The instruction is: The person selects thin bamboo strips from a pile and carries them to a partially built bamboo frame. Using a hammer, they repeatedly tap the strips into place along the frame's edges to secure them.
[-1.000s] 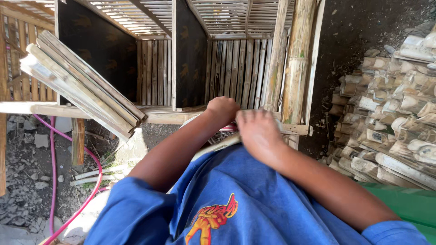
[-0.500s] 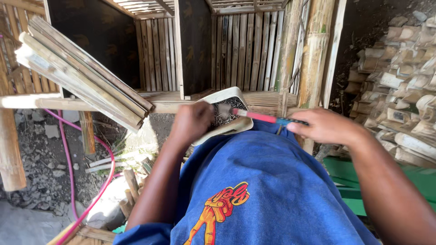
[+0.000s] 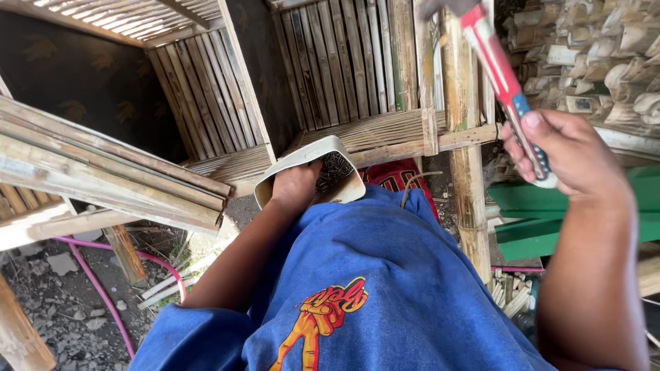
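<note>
The left hand [image 3: 295,184] reaches into the nail box [image 3: 307,159] before the bamboo rack [image 3: 385,134], while the right hand [image 3: 574,156] raises a hammer [image 3: 505,79] right of the post [image 3: 462,137].

Blue short-sleeved shirt [image 3: 385,275], orange-and-yellow printed figure low at centre frame; both forearms bare, no gloves.

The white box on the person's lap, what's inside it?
The white box holds a heap of small dark nails. The left hand reaches into it and covers part of the heap, so what the fingers touch is hidden. The right hand holds a red-handled hammer.
</note>
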